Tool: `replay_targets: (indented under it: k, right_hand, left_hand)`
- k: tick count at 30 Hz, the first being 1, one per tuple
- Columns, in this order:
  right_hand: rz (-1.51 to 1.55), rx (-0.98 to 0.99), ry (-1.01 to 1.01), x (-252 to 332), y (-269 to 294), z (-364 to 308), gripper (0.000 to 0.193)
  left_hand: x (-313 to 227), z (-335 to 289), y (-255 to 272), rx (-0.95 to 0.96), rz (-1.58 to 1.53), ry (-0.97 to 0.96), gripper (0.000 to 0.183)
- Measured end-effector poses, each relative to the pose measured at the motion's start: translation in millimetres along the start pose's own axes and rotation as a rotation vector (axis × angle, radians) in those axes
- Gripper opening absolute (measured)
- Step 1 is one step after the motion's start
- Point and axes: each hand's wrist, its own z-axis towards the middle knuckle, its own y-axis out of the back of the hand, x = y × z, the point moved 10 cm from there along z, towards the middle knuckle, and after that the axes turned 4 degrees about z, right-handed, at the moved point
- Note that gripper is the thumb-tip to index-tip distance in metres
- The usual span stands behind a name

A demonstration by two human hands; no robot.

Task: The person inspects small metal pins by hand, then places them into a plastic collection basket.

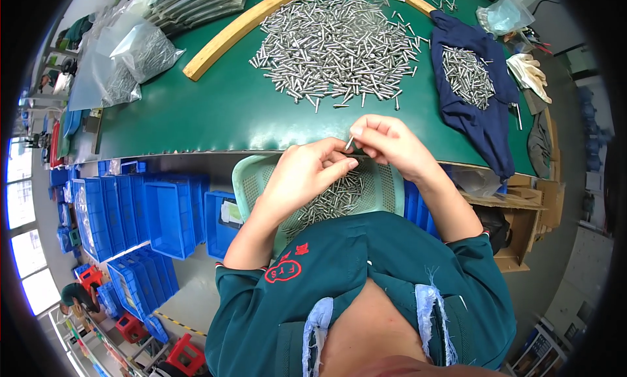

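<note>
My right hand (390, 144) pinches a small silver metal pin (349, 143) between thumb and fingertips, just in front of the table's near edge. Close against it, my left hand (305, 174) is closed, its fingers curled and its thumb pointing right; what lies inside the fingers is hidden. Below both hands sits a pale green plastic basket (247, 174) with many similar metal pins (333, 197) in it. A large heap of silver pins (336, 44) is spread on the green tabletop (215, 116) beyond my hands.
Wooden strips (228, 34) border the heap. A navy cloth (457, 119) on the right carries a smaller pin pile (467, 77), beside white gloves (528, 75). Clear bags (147, 54) of parts lie at left. Blue crates (171, 214) stand below; a person (80, 297) is far left.
</note>
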Motion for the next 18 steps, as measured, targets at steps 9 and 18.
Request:
replay_targets:
  k: [9, 18]
  right_hand:
    - [-0.224, -0.494, 0.361, 55, 102, -36, 0.018]
    - [-0.609, -0.881, 0.732, 107, 152, -82, 0.025]
  left_hand:
    - [10, 0, 31, -0.230, -0.101, -0.044, 0.022]
    - [11, 15, 49, -0.374, 0.077, -0.057, 0.022]
